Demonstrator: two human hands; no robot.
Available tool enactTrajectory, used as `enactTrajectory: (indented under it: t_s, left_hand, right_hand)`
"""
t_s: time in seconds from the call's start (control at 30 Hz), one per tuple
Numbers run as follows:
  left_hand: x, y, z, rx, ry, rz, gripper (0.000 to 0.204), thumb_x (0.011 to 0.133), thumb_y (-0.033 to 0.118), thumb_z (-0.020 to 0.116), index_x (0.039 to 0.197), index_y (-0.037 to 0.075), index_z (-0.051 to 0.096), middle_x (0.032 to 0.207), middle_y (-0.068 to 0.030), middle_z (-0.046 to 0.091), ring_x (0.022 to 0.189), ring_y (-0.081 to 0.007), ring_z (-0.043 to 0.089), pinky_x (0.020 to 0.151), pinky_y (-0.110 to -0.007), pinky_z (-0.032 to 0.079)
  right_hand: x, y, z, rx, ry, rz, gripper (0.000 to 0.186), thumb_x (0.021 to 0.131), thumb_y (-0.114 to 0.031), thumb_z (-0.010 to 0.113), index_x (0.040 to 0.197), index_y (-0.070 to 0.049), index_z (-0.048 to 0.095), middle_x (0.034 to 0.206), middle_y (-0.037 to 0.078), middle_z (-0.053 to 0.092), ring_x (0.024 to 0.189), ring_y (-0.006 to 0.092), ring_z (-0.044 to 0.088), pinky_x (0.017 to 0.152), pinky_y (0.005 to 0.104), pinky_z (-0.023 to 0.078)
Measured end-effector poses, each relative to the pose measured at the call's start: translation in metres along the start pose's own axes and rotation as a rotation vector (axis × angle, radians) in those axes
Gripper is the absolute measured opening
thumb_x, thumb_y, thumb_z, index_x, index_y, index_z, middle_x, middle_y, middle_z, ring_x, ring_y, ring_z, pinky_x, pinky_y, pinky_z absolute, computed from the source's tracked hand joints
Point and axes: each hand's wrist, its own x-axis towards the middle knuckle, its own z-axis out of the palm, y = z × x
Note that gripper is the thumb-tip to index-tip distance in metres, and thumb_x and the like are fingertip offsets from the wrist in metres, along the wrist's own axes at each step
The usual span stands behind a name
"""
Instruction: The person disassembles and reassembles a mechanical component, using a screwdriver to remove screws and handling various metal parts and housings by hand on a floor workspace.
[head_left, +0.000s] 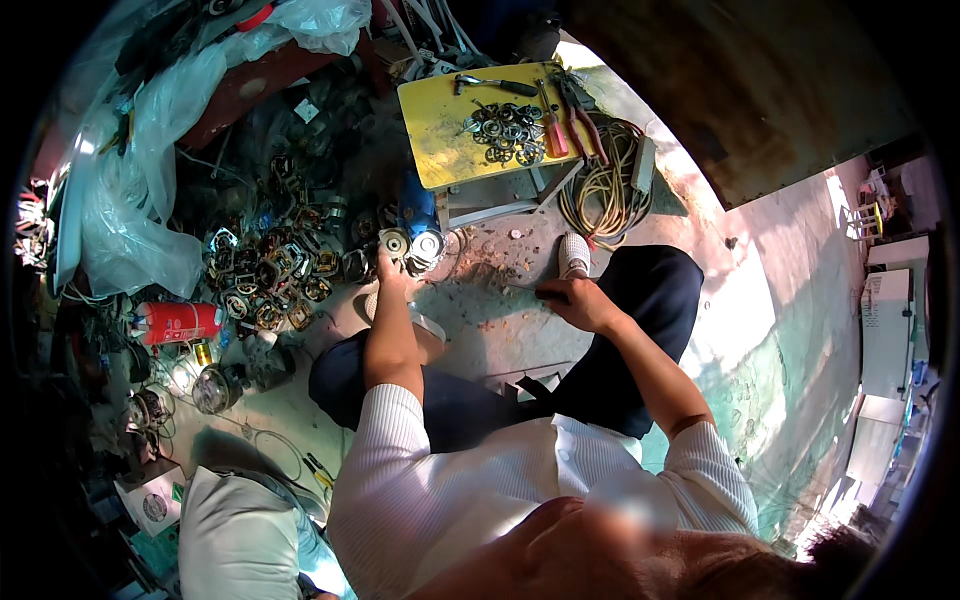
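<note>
Holds a round metal part (394, 243) clamped in the left hand (393, 266), just beside a second round part (428, 246), on the near side of a yellow-topped table (435, 112). Clasps a dark-handled tool (549, 293) in the right hand (588, 306), closed around it, and points it leftward over the floor (740, 310). Has metal rings (505, 130) on the table, coiled cable (600, 197) at far right, and heaped metal parts (272, 266) at left.

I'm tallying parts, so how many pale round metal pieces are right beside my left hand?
2: one pale round piece at the fingers of your left hand, and a second pale round piece just right of it. Others may be hidden behind them.
</note>
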Motion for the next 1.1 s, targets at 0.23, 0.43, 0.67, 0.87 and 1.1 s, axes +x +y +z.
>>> enactTrajectory:
  t_s: [0.23,0.43,0.67,0.87,1.1]
  left_hand:
    - [0.088,0.008,-0.032,0.266,0.009,0.302,0.06,0.087,0.044,0.064,0.133,0.007,0.052,0.133,-0.0087,0.055,0.118,-0.0243,0.054,0.096,-0.044,0.046]
    - [0.033,0.051,0.0,0.528,-0.077,0.668,0.052,0.09,0.03,0.066,0.133,0.003,0.053,0.119,-0.01,0.061,0.103,-0.0217,0.061,0.087,-0.036,0.05]
    - [-0.093,0.123,0.009,1.089,-0.265,0.961,0.056,0.081,0.017,0.064,0.135,0.006,0.053,0.093,-0.0118,0.068,0.082,-0.0202,0.063,0.077,-0.032,0.05]
    - [-0.096,0.109,-0.032,1.658,-0.15,0.776,0.076,0.076,0.039,0.074,0.141,0.009,0.048,0.138,-0.0226,0.051,0.125,-0.0359,0.052,0.103,-0.04,0.043]
    - [-0.054,0.127,-0.062,1.725,-0.12,0.5,0.074,0.082,0.048,0.069,0.137,0.001,0.051,0.137,-0.0216,0.054,0.127,-0.0332,0.053,0.103,-0.039,0.043]
  right_hand:
    - [0.015,-0.005,0.003,-0.058,-0.056,-0.099,0.033,0.086,-0.019,0.061,0.118,-0.013,0.066,0.095,0.02,0.07,0.09,0.0379,0.067,0.082,0.046,0.053]
    - [0.015,-0.017,0.007,-0.071,-0.115,-0.105,0.031,0.085,-0.019,0.06,0.115,-0.013,0.068,0.092,0.021,0.07,0.086,0.0388,0.067,0.08,0.0476,0.053]
    - [0.023,-0.023,0.008,-0.112,-0.167,-0.212,0.032,0.085,-0.021,0.061,0.116,-0.017,0.068,0.092,0.02,0.07,0.087,0.0384,0.067,0.082,0.0476,0.053]
    - [0.032,-0.039,-0.012,-0.295,-0.266,-0.178,0.03,0.089,-0.021,0.055,0.115,-0.019,0.069,0.097,0.019,0.07,0.094,0.0347,0.067,0.084,0.0454,0.052]
    - [0.056,-0.032,-0.042,-0.425,-0.341,-0.174,0.03,0.086,-0.024,0.059,0.114,-0.017,0.069,0.1,0.016,0.071,0.093,0.0326,0.069,0.083,0.0439,0.054]
